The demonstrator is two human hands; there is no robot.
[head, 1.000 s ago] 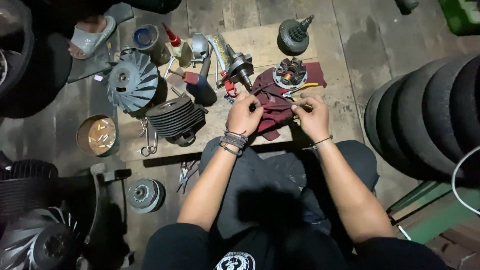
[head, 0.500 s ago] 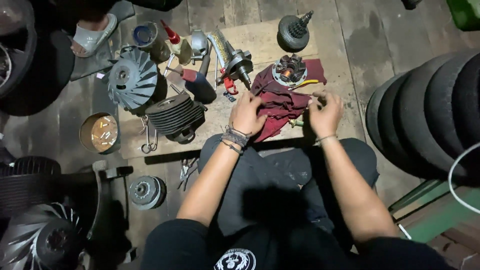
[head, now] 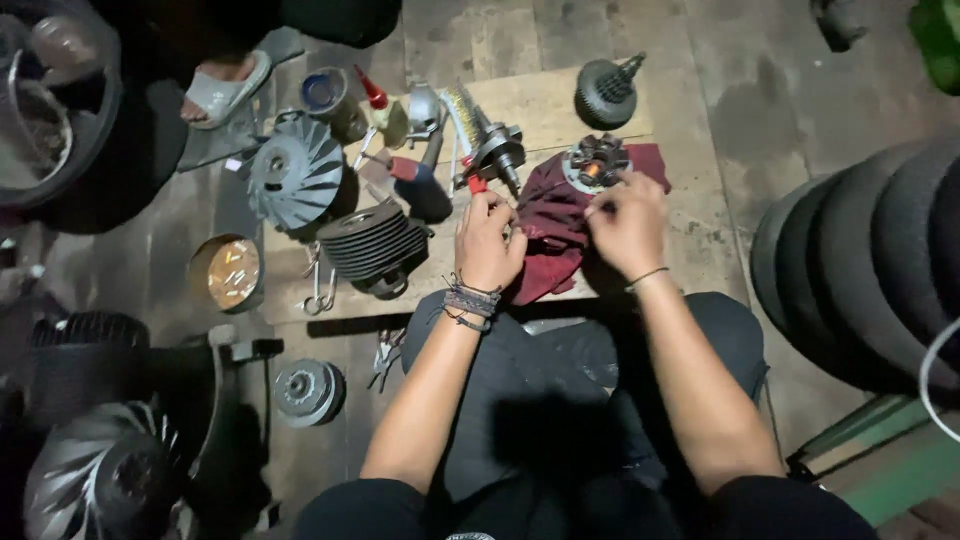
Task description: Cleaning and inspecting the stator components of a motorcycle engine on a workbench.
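Hands work over the rag (head: pixel 548 228): our left hand (head: pixel 488 243) rests on it, grip unclear; our right hand (head: pixel 627 222) pinches something small beside the stator (head: pixel 595 163); we'd best keep it steady.

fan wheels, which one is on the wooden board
The grey fan wheel at the board's left end, beside the finned cylinder. The other lies on the floor, bottom left.

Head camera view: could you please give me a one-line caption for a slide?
Both hands, left and right, work on a dark red rag among engine parts on a wooden board.
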